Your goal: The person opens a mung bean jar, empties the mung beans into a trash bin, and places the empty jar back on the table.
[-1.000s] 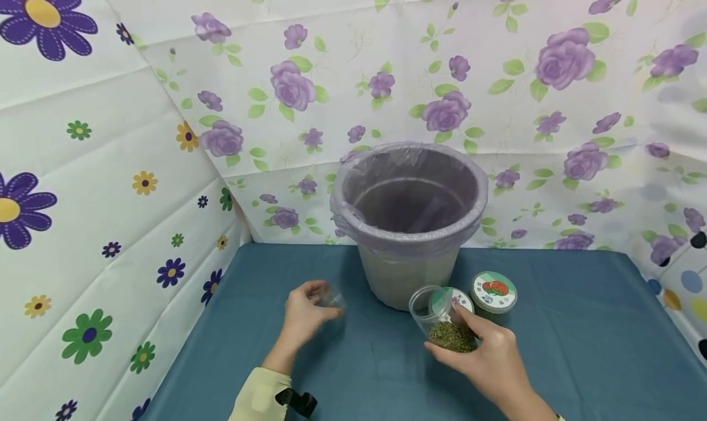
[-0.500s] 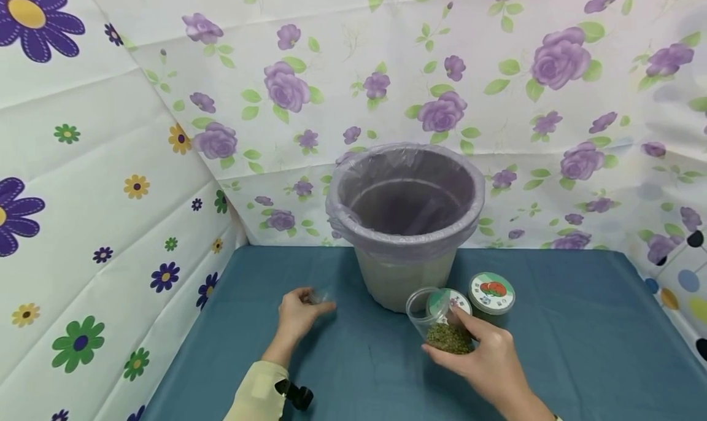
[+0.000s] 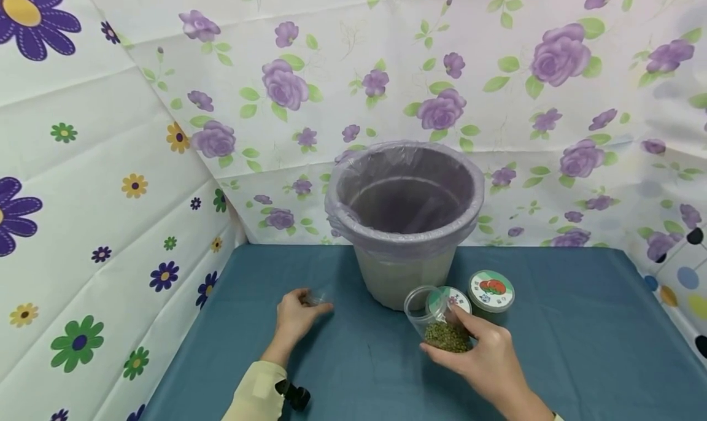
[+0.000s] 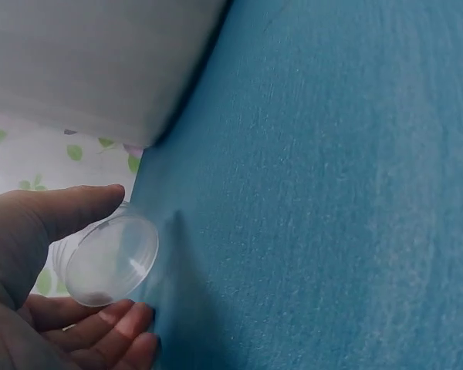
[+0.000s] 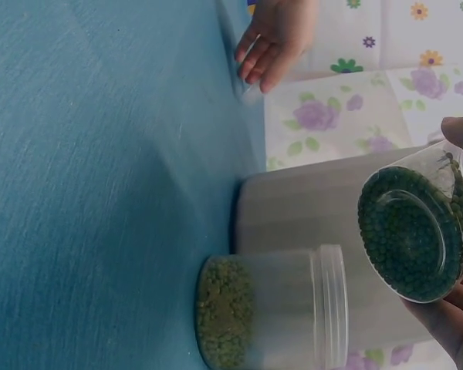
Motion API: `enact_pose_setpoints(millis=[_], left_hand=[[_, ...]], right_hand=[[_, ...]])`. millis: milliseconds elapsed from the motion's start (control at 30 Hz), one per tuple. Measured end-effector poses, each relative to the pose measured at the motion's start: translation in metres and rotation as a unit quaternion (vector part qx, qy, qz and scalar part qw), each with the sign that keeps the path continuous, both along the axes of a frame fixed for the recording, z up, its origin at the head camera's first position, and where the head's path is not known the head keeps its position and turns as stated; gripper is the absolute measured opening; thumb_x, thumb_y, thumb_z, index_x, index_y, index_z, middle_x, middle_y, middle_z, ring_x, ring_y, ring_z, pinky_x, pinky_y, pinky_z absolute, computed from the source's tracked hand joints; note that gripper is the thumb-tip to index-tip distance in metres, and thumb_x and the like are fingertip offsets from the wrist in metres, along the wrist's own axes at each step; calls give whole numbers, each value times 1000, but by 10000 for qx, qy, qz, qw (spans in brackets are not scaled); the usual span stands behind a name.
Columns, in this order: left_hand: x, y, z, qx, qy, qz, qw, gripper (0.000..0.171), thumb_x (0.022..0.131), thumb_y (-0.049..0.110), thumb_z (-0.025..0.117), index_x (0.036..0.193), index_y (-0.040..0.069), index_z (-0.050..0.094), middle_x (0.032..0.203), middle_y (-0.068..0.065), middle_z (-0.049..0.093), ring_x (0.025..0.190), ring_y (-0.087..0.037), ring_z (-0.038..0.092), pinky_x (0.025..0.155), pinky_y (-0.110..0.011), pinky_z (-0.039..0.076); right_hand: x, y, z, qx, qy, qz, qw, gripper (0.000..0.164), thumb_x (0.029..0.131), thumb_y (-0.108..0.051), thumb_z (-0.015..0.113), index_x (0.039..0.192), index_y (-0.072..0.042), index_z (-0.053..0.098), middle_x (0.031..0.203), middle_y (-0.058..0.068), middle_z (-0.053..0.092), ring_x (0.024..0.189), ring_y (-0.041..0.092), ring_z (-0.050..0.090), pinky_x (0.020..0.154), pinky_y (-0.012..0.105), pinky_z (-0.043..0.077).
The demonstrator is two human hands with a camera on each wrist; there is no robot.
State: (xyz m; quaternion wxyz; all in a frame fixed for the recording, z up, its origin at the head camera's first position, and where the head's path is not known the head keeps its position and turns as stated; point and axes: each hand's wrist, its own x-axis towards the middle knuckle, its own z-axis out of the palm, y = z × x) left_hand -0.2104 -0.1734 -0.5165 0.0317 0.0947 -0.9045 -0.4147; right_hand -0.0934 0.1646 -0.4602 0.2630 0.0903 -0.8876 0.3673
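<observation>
My left hand (image 3: 295, 320) is low over the left middle of the table, holding a small clear plastic cup (image 4: 114, 258) between thumb and fingers. Nothing shows inside that cup in the left wrist view. On the right, my right hand (image 3: 486, 356) grips a clear plastic cup (image 3: 448, 335) part-filled with green mung beans. It is tilted, its open mouth leaning left toward the bucket, and the beans lie at the bottom (image 5: 410, 235). Close behind this cup stands a lidded clear jar (image 3: 458, 299), partly hidden by it.
A pale bucket (image 3: 397, 274) lined with a translucent purple bag stands at the back middle of the blue-covered table (image 3: 370, 378). Another lidded jar (image 3: 491, 291), with a tomato picture on its label, is right of the first. Flowered sheets (image 3: 353, 59) hang behind and at the left.
My left hand has shifted slightly left and down with the small cup, then nearly stopped. My right hand keeps its tilted hold on the cup of beans.
</observation>
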Motion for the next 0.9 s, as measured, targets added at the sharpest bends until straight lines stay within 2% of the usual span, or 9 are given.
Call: enact_pose_setpoints(millis=[133,300,500,667,900], left_hand=[[2,-1,2,-362,-144,57,9992,70,69,41,80,123,3,58,109,-14,64,85,-23,63,65,-37,53],[4,-1,5,-908,-517,162,9944,70,66,46,80,119,4,60,109,-17,64,77,-25,62,56,-36,49],[5,-3,5,-1409,-549,126,9884,68,63,46,81,113,4,62,106,-16,64,78,-25,60,60,-40,49],[7,-5,3,-1597,-462,52,9861,67,61,44,83,109,1,63,102,-17,63,80,-28,60,65,-43,50],[4,-4,1,-1521,-318,-21,9879,67,61,40,84,109,-2,63,103,-20,62,85,-31,59,70,-47,50]], right_hand=[[0,-1,1,-48,-7,43,10000,76,59,-57,80,121,-14,64,100,-1,71,82,5,68,64,14,52],[1,-3,2,-75,-66,75,9999,76,59,-57,80,120,-14,64,99,-4,71,81,3,67,64,15,53],[1,-3,3,-82,-21,133,9999,75,60,-56,80,121,-16,63,91,-9,70,80,0,66,65,13,52],[1,-2,6,-120,82,50,9999,71,57,-55,82,117,-19,66,91,-9,71,78,0,66,63,11,50],[1,7,20,-201,259,-4,9995,67,57,-48,86,115,-20,66,90,-12,69,79,-3,63,65,8,48]])
